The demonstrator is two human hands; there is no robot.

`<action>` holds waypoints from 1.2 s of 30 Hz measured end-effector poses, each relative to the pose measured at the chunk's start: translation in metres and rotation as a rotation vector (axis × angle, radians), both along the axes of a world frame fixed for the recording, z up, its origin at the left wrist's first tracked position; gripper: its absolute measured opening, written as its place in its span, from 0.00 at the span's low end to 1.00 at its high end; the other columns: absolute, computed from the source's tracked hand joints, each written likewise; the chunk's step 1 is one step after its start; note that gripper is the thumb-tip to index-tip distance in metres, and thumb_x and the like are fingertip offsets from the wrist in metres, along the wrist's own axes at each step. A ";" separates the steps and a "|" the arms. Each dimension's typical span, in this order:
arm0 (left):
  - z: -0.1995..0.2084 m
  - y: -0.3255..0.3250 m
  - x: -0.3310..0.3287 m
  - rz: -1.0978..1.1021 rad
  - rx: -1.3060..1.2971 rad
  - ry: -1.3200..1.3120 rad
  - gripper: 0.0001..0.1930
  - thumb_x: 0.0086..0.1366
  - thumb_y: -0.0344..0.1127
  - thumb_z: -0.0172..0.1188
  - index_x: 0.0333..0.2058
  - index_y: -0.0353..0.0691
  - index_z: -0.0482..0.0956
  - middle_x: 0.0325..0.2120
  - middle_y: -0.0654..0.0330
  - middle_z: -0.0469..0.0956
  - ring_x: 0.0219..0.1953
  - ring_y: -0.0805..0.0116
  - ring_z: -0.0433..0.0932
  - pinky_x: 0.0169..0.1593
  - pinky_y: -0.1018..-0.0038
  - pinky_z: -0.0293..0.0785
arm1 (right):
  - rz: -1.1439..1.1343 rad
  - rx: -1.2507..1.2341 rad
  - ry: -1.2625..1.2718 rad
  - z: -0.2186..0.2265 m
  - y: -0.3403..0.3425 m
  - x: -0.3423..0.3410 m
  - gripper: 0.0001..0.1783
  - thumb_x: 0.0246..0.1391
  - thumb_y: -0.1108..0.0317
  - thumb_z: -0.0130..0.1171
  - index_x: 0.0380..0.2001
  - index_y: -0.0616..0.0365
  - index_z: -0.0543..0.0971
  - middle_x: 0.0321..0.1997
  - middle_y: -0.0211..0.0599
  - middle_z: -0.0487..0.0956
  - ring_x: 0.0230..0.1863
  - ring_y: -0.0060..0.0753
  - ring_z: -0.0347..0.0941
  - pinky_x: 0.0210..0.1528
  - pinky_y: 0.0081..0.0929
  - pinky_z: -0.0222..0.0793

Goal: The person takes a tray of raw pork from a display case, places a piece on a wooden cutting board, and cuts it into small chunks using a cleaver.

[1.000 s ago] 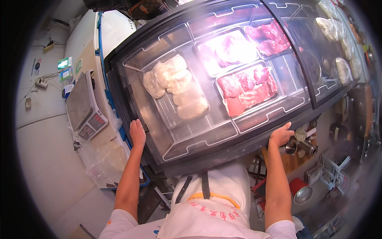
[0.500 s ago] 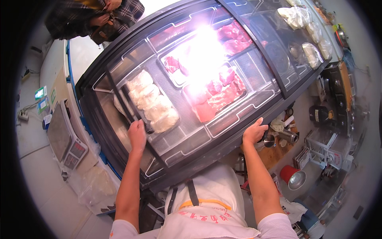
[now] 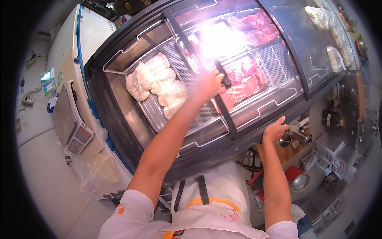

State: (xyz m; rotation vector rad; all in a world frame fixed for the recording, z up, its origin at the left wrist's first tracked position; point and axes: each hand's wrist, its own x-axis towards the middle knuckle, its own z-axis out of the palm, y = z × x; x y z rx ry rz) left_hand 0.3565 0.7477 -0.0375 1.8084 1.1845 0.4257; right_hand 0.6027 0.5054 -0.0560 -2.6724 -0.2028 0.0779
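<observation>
Black handle [image 3: 226, 81] in left hand [image 3: 210, 83]

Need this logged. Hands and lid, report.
Left fingers on lid handle, right hand at case rim. Lid partly open, pale bundles uncovered. Glare blocks part of view.

on the tan-topped bench with blue edging [image 3: 70, 68], a white weighing scale with a flat grey plate [image 3: 69, 113] stands near the left edge, and a crumpled clear plastic bag with pale contents [image 3: 97, 175] lies at the near end. at the brown wooden table's [image 3: 285, 155] right edge, a silver cylindrical flask [image 3: 301, 138] adjoins a round steel cup [image 3: 285, 140]; a red round vessel with silvery inside [image 3: 297, 178] is off the near edge.
</observation>
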 end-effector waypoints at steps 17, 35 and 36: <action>-0.290 -0.100 -0.032 0.635 -1.162 -0.812 0.06 0.70 0.33 0.59 0.41 0.38 0.81 0.39 0.55 0.84 0.43 0.55 0.84 0.54 0.54 0.81 | -0.035 0.188 0.119 0.000 -0.005 -0.003 0.34 0.78 0.49 0.44 0.63 0.76 0.65 0.62 0.68 0.74 0.61 0.60 0.74 0.63 0.46 0.69; -0.189 -0.082 0.000 0.483 -1.134 -0.826 0.07 0.66 0.31 0.64 0.41 0.36 0.83 0.37 0.57 0.85 0.41 0.61 0.84 0.48 0.62 0.81 | 0.020 0.199 0.075 0.002 -0.002 -0.006 0.35 0.78 0.48 0.43 0.64 0.75 0.64 0.62 0.68 0.73 0.61 0.63 0.73 0.63 0.47 0.66; -0.185 -0.085 0.007 0.515 -1.132 -0.847 0.06 0.66 0.31 0.64 0.40 0.37 0.83 0.36 0.57 0.85 0.40 0.62 0.84 0.46 0.64 0.81 | 0.012 0.198 0.068 0.000 -0.005 -0.004 0.35 0.77 0.47 0.43 0.65 0.74 0.65 0.63 0.67 0.74 0.61 0.62 0.73 0.64 0.47 0.66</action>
